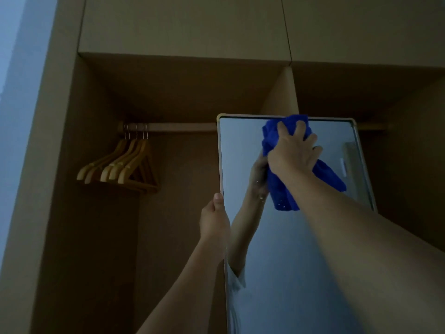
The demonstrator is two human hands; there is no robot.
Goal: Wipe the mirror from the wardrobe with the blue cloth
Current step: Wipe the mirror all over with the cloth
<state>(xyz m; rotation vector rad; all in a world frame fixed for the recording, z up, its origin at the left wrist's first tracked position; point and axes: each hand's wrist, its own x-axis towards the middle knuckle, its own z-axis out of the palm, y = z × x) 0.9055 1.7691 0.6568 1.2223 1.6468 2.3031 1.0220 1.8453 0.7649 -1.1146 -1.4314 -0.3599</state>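
Observation:
A tall mirror with a thin gold frame stands upright in front of the open wardrobe. My left hand grips its left edge about halfway up, thumb on the front. My right hand presses a bunched blue cloth against the glass near the top edge, fingers spread and curled over the cloth. The cloth hangs down below my wrist. The glass reflects my arm and the cloth.
Several wooden hangers hang on the rail in the left wardrobe bay. A vertical divider panel rises behind the mirror's top. Closed upper cabinet doors sit above. A pale wall lies at far left.

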